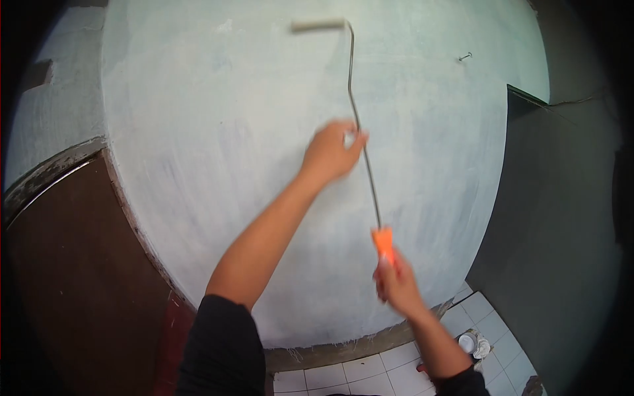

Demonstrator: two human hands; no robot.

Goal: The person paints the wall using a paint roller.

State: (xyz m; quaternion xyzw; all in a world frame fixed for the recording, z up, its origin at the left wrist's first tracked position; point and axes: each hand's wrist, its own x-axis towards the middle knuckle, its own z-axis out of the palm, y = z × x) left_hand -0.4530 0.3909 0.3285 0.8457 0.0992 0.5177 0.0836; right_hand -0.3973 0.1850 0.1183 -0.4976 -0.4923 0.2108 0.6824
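A paint roller [351, 72] with a long thin metal rod and a pale roller sleeve is held up before a whitish painted wall [231, 99]. My right hand [398, 284] is wrapped round its orange handle at the lower end. Higher up, the fingers of my left hand [333, 150] are closed on the metal rod. The roller sleeve [318, 25] is at the top, close to the wall; whether it touches cannot be made out. Slight motion blur softens the sleeve and my right hand.
A nail or hook [465, 57] sticks out of the wall at upper right. Left is a brown door [79, 264] in a worn frame. White floor tiles [360, 371] lie below, with a paint container [467, 342] at lower right. A dark grey wall [555, 218] stands at right.
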